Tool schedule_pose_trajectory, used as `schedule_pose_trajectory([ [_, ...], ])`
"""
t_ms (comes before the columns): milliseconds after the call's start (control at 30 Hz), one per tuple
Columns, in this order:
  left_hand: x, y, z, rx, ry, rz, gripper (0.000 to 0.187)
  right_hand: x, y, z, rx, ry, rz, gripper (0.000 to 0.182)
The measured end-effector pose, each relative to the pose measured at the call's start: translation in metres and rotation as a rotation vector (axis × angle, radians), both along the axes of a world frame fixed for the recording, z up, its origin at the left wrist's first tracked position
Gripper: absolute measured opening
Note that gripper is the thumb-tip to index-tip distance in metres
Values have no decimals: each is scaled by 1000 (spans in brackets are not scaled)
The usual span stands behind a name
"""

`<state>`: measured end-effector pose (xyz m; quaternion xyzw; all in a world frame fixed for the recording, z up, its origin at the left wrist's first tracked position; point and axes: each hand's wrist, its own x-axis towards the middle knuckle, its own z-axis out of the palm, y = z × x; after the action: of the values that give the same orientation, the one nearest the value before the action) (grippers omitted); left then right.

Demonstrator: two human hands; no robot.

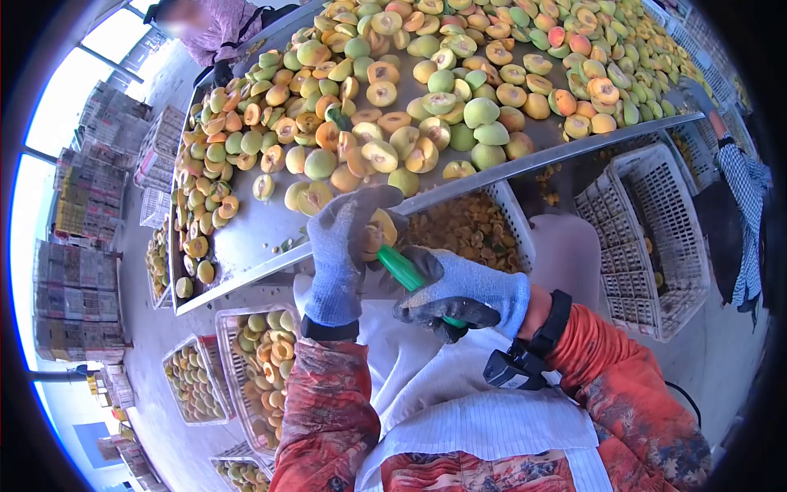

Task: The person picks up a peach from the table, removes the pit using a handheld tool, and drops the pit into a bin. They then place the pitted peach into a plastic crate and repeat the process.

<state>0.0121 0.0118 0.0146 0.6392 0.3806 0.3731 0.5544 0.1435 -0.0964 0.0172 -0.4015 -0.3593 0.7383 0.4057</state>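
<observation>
My left hand [344,254], in a grey work glove, grips a yellow-orange peach half [382,231] just below the table's front edge. My right hand [463,293], also gloved, is closed on a green-handled tool [403,271] whose tip reaches into the fruit; the blade itself is hidden. Both hands meet in front of my white apron [459,410]. Above them a steel table [254,234] carries a big heap of whole and halved peaches [426,74].
A white crate of cut fruit [475,230] sits under the table edge, an almost bare white crate [656,238] to its right. More fruit crates [262,361] stand lower left. One person [217,29] works at the far corner, another person's sleeve [742,189] at right. Stacked crates [78,287] line the left.
</observation>
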Motion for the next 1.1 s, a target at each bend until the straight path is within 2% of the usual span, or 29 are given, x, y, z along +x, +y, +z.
schedule_pose_trajectory([
  [33,0,0,5,-104,-70,-16,23,-1,-1,1,40,57,-31,47],
  [67,-1,1,5,-102,-68,-18,23,-3,-1,-8,42,60,-33,47],
  [133,-1,4,0,-218,16,-4,26,-2,3,-34,199,-313,-42,50],
  [233,-2,9,-18,-350,-11,29,27,-2,-1,-20,212,-436,-32,55],
  [267,-1,3,-8,-495,-77,17,25,-3,-3,-17,212,-437,-27,55],
  [300,1,0,-3,-637,-144,1,24,-3,-4,-15,166,-402,-25,49],
  [333,1,0,-4,-635,-147,1,24,-2,-4,-12,122,-366,-23,43],
  [367,0,0,-8,-384,-17,40,26,0,-4,-9,125,-370,-22,43],
  [400,-2,1,-12,-134,112,80,28,1,-5,-5,25,-93,2,42],
  [433,-2,5,-18,-130,109,82,28,2,-5,-1,-74,183,26,41],
  [500,0,14,-16,-9,-129,42,32,1,-7,2,-116,266,8,40],
  [533,-1,15,-14,-617,-396,52,36,-1,-7,-6,-71,417,19,40],
  [567,1,17,-26,-609,-407,52,36,1,-6,-9,-23,563,32,41],
  [600,3,20,-54,-471,-396,142,38,7,-4,0,-17,553,38,41],
  [633,2,18,-75,-340,-372,231,41,13,-6,13,-18,475,-73,41],
  [667,0,15,-83,-320,-437,314,43,17,-7,19,-19,400,-183,42],
  [700,-11,11,-61,-316,-437,320,43,22,-10,15,-17,403,-176,42],
  [767,-59,10,-14,-557,-386,87,43,44,-17,2,-14,169,-294,41],
  [833,-121,16,-22,-405,-208,369,42,57,-22,-50,-174,-10,-343,37],
  [867,-150,10,-25,-286,-103,543,39,60,-28,-64,-189,-5,-373,35],
  [900,-206,17,-58,-110,25,696,31,61,-33,-73,-206,1,-403,34],
  [933,-240,7,-59,-50,272,742,26,61,-38,-76,-252,36,-403,35],
  [967,-294,10,-90,-101,266,694,24,58,-39,-78,-257,48,-401,35],
  [1000,-320,6,-103,-139,477,725,28,54,-40,-78,-283,16,-397,35],
  [1033,-322,5,-106,115,587,742,32,52,-38,-79,-306,-22,-392,35],
  [1100,-281,28,-80,61,432,717,36,45,-33,-86,-286,-32,-365,37],
])
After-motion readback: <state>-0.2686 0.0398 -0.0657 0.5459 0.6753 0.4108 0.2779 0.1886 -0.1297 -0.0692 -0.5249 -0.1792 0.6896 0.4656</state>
